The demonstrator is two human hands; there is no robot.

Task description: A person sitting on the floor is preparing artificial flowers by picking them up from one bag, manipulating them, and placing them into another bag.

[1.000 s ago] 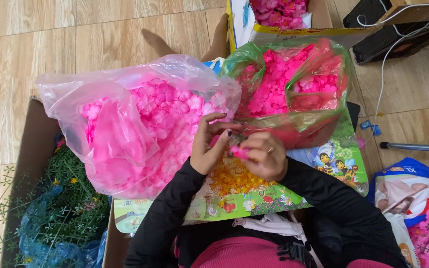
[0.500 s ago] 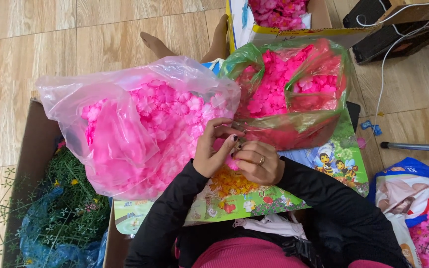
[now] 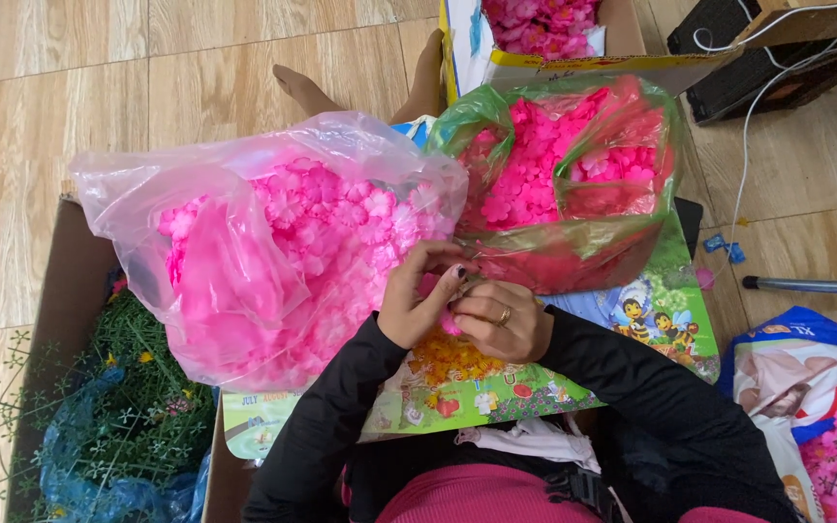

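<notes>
Between two bulging bags of pink flowers, a seated person works a small pink piece (image 3: pixel 449 320) at the centre of the lap board (image 3: pixel 457 387), both hands drawn tight together. Left hand (image 3: pixel 418 300) is curled nearly closed, fingertips pinching the piece from above. Right hand (image 3: pixel 501 320), a ring on one finger, is folded almost to a fist against it, thumb and forefinger pressing in from the 3 o'clock side. How the piece sits between the fingertips cannot be made out; the knuckles hide it.

Done well, this step looks to call for a steady pinch close to the joint, wrists braced on the board, and small turns rather than pulls, so thin petals neither tear nor slip.

Clear bag (image 3: pixel 273 242) full of light pink flowers lies at 10 o'clock of the hands, its mouth touching the left fingers. Green-tinted bag (image 3: pixel 573 174) of darker pink flowers sits at 1 o'clock, just beyond the right knuckles. Yellow beads or centres (image 3: pixel 448 363) lie heaped on the board just under the hands. Green stems (image 3: pixel 128 387) fill a cardboard box (image 3: pixel 70 281) at 8 o'clock, and a further box of pink blooms (image 3: pixel 544 29) stands at 12 o'clock on the wooden floor (image 3: pixel 99 87).
</notes>
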